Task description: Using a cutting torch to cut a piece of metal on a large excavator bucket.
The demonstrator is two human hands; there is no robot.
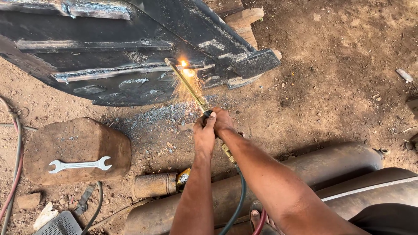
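Both hands clench one cutting torch (188,85), the left hand (203,134) beside the right hand (223,122). The torch is a slim brass tube with a bent tip, throwing orange sparks against a black steel plate (109,48) above dirt ground (339,87). A wrench (80,165) lies on a rock (76,150).

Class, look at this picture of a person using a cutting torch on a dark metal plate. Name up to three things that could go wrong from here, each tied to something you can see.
1. Sparks shower toward the bare left hand and right hand gripping the torch; burns seem likely.
2. The hoses and gas cylinders lie close to the flame; hot slag could damage them.
3. The heavy metal plate leans on wooden blocks; it might shift.
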